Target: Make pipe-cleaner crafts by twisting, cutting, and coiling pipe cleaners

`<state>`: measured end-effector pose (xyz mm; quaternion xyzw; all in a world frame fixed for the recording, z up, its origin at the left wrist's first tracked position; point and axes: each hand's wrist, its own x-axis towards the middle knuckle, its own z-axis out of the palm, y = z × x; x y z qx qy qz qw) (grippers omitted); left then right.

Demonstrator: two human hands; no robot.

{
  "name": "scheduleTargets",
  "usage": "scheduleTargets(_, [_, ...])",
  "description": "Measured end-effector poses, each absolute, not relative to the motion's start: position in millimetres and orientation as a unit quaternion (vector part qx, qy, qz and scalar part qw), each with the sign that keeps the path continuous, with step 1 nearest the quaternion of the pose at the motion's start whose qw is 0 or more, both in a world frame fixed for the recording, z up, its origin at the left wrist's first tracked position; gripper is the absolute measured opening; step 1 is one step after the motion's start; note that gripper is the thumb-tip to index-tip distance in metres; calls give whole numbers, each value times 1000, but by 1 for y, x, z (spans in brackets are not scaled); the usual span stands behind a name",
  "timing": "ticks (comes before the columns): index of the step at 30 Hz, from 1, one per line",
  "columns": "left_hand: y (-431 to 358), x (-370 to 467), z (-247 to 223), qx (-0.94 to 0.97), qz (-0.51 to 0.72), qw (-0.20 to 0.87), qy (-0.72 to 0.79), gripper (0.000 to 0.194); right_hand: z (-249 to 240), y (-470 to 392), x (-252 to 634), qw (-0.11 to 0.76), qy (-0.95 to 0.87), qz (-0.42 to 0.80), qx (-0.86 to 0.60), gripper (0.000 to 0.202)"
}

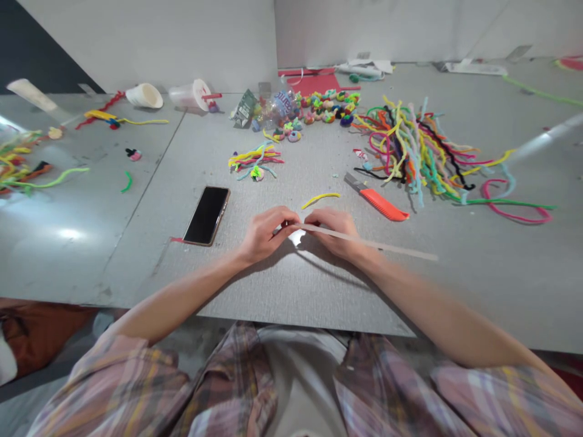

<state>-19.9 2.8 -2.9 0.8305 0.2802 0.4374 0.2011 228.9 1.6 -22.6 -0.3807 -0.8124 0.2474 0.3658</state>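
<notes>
A pale pink pipe cleaner [403, 249] runs from between my fingertips out to the right, across my right wrist. My left hand [272, 232] pinches its near end, the fingers curled and pressed together. Close beside it, my right hand [333, 228] is closed on the same stem. Exactly how the end is bent between the fingers is hidden. Just beyond my hands lies a short yellow pipe cleaner piece [320, 198]. A cutter knife with an orange-red handle [382, 203] rests to the right, its blade pointing up and left.
Left of my hands lies a phone [207, 215]. A large heap of coloured pipe cleaners [421, 149] spreads at the back right, with a smaller bunch [255, 159] further left. Behind are finished-looking fuzzy pieces [330, 106], a plastic bottle [283, 106] and cups [144, 96].
</notes>
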Motion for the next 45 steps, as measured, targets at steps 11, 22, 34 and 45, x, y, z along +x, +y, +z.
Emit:
scheduleTargets(11, [9, -21, -1, 811, 416, 306, 274, 23, -9, 2, 235, 326, -814, 341, -338, 48])
scheduleTargets(22, [24, -30, -9, 936, 257, 161, 180, 30, 4, 17, 256, 236, -848, 348, -321, 33])
scheduleTargets(34, [15, -20, -14, 894, 258, 219, 292, 25, 11, -35, 214, 162, -836, 36, -523, 36])
scheduleTargets(45, [8, -16, -1, 858, 264, 293, 330, 26, -1, -38, 214, 201, -873, -33, -443, 24])
